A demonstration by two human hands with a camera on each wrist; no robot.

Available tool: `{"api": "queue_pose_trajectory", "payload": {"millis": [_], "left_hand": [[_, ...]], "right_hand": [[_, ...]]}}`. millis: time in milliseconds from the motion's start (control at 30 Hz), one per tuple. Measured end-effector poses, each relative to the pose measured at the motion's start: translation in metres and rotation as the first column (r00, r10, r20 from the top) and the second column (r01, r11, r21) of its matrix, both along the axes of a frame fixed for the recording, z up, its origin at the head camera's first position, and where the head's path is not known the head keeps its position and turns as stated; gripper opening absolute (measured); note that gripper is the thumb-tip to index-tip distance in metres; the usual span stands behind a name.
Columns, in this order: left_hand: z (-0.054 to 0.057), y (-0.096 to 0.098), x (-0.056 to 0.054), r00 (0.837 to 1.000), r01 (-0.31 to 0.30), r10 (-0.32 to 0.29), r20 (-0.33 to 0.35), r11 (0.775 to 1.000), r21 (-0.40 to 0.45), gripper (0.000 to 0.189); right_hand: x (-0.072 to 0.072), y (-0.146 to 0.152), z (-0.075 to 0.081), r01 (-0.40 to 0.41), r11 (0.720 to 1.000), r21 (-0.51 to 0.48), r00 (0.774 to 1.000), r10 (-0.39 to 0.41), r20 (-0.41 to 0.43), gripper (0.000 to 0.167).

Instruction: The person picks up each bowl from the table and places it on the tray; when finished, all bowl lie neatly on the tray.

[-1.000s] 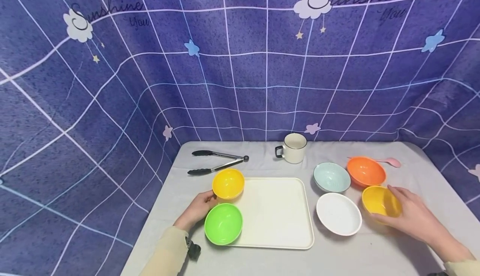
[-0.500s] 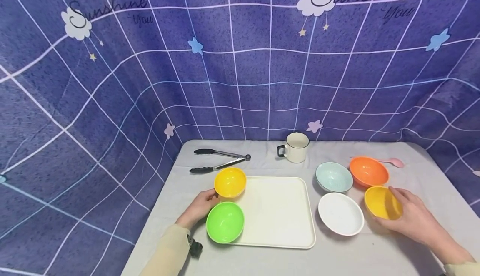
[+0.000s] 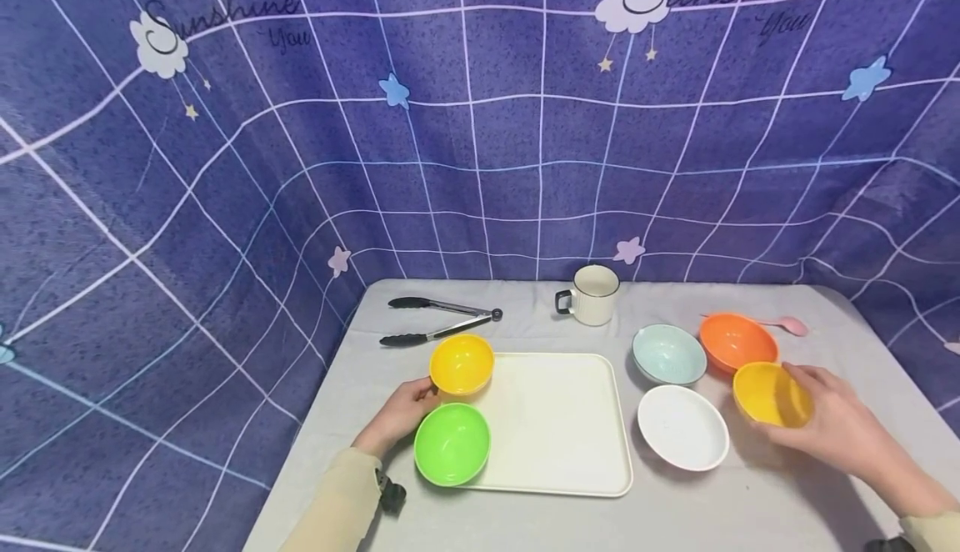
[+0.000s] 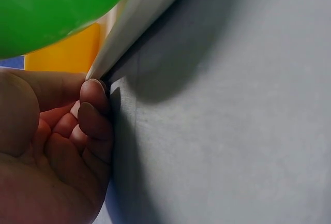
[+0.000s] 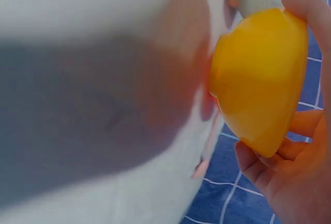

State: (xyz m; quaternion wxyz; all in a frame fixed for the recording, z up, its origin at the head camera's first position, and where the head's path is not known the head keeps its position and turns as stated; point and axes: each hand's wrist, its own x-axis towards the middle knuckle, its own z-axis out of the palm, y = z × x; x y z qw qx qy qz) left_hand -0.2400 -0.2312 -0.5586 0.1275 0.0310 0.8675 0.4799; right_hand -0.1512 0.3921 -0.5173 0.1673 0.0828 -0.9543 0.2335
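My left hand [image 3: 397, 417] pinches the left edge of a white tray [image 3: 555, 427] between thumb and fingers; the tray's rim [image 4: 124, 35] shows between them in the left wrist view. On the tray's left part stand a yellow bowl [image 3: 462, 364] and a green bowl [image 3: 452, 444], the green one overhanging the edge. At the right, my right hand [image 3: 843, 427] grips a second yellow bowl [image 3: 772, 395] by its rim, thumb on the near side and fingers on the far side. This bowl [image 5: 264, 79] hangs just above the table, over its shadow.
Right of the tray are a white bowl [image 3: 682, 428], a light blue bowl [image 3: 669, 355] and an orange bowl [image 3: 738, 342]. A pink spoon [image 3: 791, 326] lies partly behind the orange one. A mug [image 3: 595, 295] and black-tipped tongs [image 3: 442, 323] lie toward the back, before a blue curtain [image 3: 502, 135].
My right hand has raised the yellow bowl slightly and moved it a little away from me, toward the orange bowl. My left hand has kept its hold on the tray.
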Motion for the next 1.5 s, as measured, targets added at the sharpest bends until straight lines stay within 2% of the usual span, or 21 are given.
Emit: {"api": "queue_pose_trajectory", "payload": {"millis": [167, 267, 467, 567, 700, 867, 1100, 1300, 1500], "left_hand": [[0.002, 0.000, 0.002, 1.000, -0.007, 0.008, -0.013, 1.000, 0.011, 0.020], [0.003, 0.000, 0.002, 1.000, -0.003, 0.003, -0.009, 1.000, 0.013, 0.020], [-0.002, -0.002, 0.000, 1.000, 0.006, -0.006, -0.022, 1.000, 0.025, 0.018], [-0.003, -0.003, 0.000, 1.000, 0.010, -0.010, -0.020, 0.999, 0.041, 0.014], [-0.003, -0.003, 0.001, 1.000, 0.005, -0.005, -0.015, 0.999, 0.052, 0.023], [-0.001, -0.001, 0.003, 1.000, -0.009, 0.009, -0.009, 0.999, 0.040, 0.028], [0.004, -0.001, 0.004, 1.000, -0.002, 0.003, -0.020, 0.999, 0.038, 0.013], [0.004, -0.001, 0.005, 0.999, 0.014, -0.013, -0.030, 0.999, 0.031, 0.015], [0.003, -0.001, 0.005, 1.000, 0.004, -0.004, -0.021, 1.000, 0.021, 0.029]], "right_hand": [[-0.005, -0.011, 0.019, -0.010, 1.000, -0.007, 1.000, 0.010, 0.014, 0.108], [-0.011, -0.022, 0.030, -0.028, 1.000, 0.013, 1.000, 0.028, -0.007, 0.108], [-0.034, -0.061, 0.048, -0.132, 0.991, 0.026, 0.988, 0.133, -0.076, 0.101], [-0.046, -0.087, 0.055, -0.169, 0.985, 0.018, 0.985, 0.170, -0.015, 0.104], [-0.061, -0.123, 0.059, -0.192, 0.980, 0.047, 0.979, 0.188, 0.080, 0.113], [-0.082, -0.164, 0.054, -0.262, 0.964, 0.052, 0.961, 0.255, 0.105, 0.111], [-0.106, -0.214, 0.030, -0.356, 0.933, 0.047, 0.930, 0.350, 0.110, 0.109], [-0.115, -0.250, 0.014, -0.375, 0.926, 0.037, 0.915, 0.363, 0.176, 0.111], [-0.119, -0.280, 0.007, -0.381, 0.924, 0.037, 0.910, 0.368, 0.193, 0.111]]}}
